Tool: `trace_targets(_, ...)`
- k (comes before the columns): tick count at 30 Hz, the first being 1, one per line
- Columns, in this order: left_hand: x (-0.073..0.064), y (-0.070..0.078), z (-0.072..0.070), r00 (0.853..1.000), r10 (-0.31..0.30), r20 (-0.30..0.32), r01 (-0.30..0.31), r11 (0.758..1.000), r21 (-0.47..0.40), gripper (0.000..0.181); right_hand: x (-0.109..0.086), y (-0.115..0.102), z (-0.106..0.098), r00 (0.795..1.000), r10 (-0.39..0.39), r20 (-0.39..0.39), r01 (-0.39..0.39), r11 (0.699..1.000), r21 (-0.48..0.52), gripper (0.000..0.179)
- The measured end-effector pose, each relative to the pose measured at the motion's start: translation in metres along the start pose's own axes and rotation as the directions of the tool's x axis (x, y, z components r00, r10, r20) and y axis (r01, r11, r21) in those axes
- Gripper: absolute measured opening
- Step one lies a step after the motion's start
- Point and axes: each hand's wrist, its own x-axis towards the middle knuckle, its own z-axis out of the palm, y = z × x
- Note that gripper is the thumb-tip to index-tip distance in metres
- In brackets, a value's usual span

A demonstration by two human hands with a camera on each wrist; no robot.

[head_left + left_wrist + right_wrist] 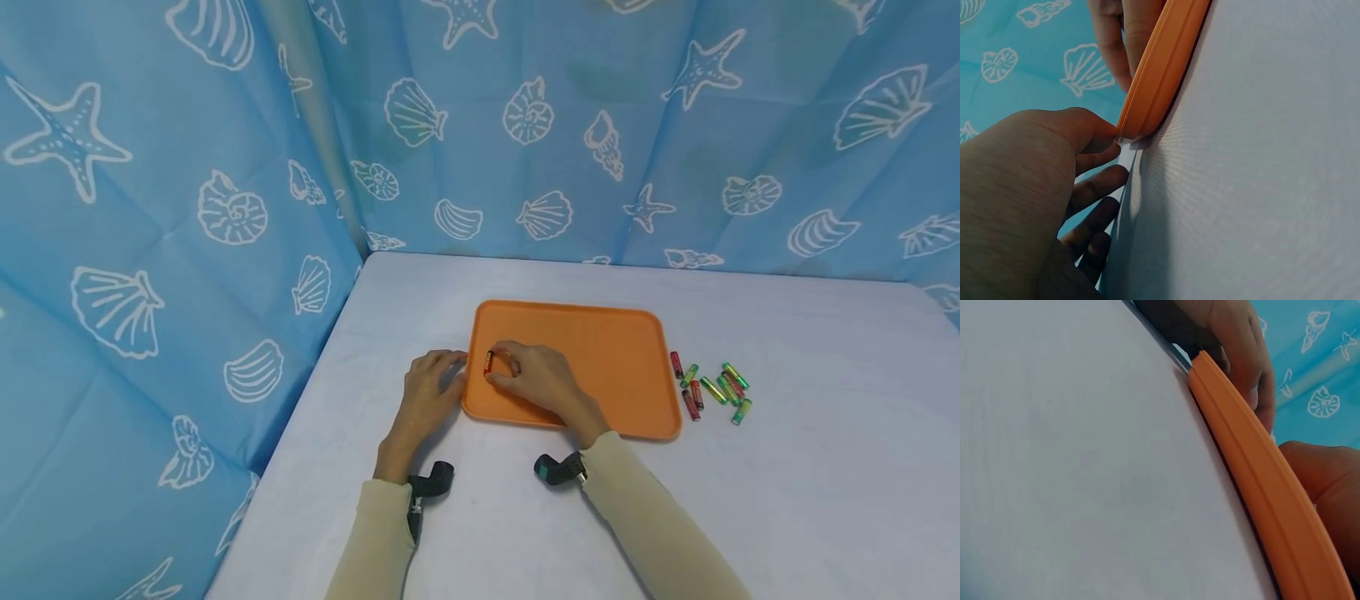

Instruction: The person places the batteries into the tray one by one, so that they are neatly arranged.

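Placing step, likely: right grip [542,379] pinches red battery [488,362] over tray [618,362], contact unclear, left hand [427,393] relaxed against it; next calls for gentle release.

Resembled a small curtained-off recording corner; could not be placed as home, lab or office. Was screened at the left and far sides by blue curtains [480,158], printed in white with shells and starfish. Was furnished with a white-topped table [817,450], set close against the curtains. Included black wrist-worn devices [432,481], one on each arm, suggestive of a filming setup.
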Motion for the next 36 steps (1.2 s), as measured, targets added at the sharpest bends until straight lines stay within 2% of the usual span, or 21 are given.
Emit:
trace_targets(6,0.000,0.000,0.000,1.000,0.018,-0.013,-0.018,1.000,-0.006,0.034,0.009,-0.006,0.008,1.000,-0.023,0.001,0.023,1.000,-0.009,0.054)
trace_targets(16,0.002,0.002,0.001,0.999,0.029,-0.020,-0.030,0.999,-0.025,0.034,0.014,-0.010,0.008,0.999,-0.036,-0.014,0.036,0.999,0.010,0.051)
trace_targets(25,0.001,0.001,0.000,1.000,-0.026,0.010,0.026,1.000,-0.004,0.035,0.013,-0.011,0.008,1.000,0.004,0.015,-0.005,0.999,0.046,0.064)
trace_targets(36,0.001,0.001,0.000,1.000,-0.020,0.014,0.020,1.000,-0.005,0.034,0.009,-0.011,0.008,1.000,0.015,-0.001,-0.014,0.996,0.089,0.054)
